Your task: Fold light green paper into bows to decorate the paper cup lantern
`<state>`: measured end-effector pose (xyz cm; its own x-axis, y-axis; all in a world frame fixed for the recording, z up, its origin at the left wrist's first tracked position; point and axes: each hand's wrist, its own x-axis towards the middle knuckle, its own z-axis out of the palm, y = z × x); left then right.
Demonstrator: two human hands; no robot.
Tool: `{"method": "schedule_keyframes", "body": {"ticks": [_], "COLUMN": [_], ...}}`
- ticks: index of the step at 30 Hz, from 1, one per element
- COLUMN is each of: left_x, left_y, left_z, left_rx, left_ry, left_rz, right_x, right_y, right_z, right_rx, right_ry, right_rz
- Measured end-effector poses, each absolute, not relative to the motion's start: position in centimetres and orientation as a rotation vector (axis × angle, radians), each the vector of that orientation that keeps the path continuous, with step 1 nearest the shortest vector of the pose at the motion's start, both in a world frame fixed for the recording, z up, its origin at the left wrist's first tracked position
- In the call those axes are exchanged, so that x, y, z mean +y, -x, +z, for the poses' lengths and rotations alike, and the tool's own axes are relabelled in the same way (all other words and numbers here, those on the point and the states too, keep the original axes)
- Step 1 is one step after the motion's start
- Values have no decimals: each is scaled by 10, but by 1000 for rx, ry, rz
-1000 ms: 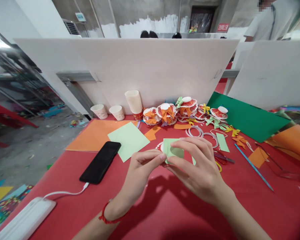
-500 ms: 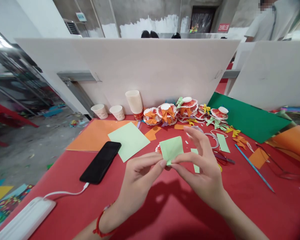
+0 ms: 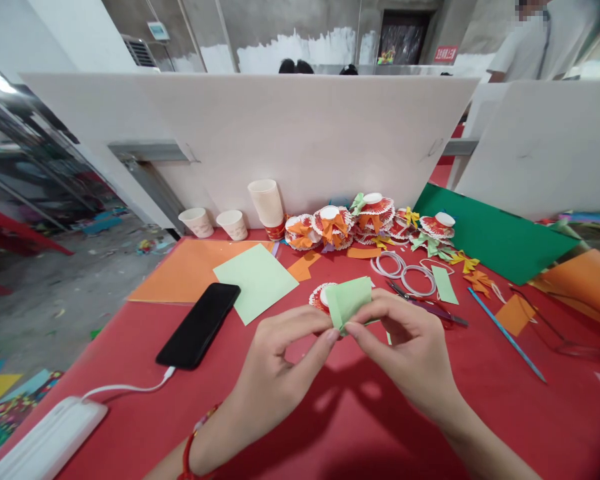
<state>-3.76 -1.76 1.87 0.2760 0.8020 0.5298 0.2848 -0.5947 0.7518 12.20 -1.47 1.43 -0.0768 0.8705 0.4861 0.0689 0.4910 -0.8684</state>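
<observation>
Above the red table, a small light green piece of paper [image 3: 350, 301] is pinched at its lower edge by both hands. My left hand [image 3: 285, 357] grips the lower left corner between thumb and index finger. My right hand [image 3: 405, 337] pinches the lower right side, its fingers curled behind the sheet. The paper's lower edge looks folded and its right side bends back. Just behind it, partly covered, lies a red and white fluted paper piece [image 3: 320, 297]. Scissors [image 3: 430, 305] lie beyond my right hand.
A black phone [image 3: 199, 325] cabled to a white power bank [image 3: 55, 437] lies left. Behind are paper cups [image 3: 232, 225], decorated cup crafts [image 3: 333, 225], rings of cord [image 3: 418, 280] and a green board [image 3: 495, 233]. A blue pencil [image 3: 507, 335] lies right. A white partition [image 3: 300, 133] stands behind.
My right fingers, raised and spread before, have curled down behind the paper. The sheet has tilted, and its right side now bends. The scissors and cord rings show more fully.
</observation>
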Motion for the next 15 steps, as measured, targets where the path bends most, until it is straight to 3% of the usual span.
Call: {"method": "schedule_keyframes", "body": {"ticks": [15], "left_x": [-15], "left_y": [33], "left_z": [12], "left_rx": [901], "left_ry": [-1473], "left_rz": [1294], "right_x": [-17], "right_y": [-120], "right_z": [15], "right_rx": [-1439], "right_ry": [907], "right_rz": [983]}}
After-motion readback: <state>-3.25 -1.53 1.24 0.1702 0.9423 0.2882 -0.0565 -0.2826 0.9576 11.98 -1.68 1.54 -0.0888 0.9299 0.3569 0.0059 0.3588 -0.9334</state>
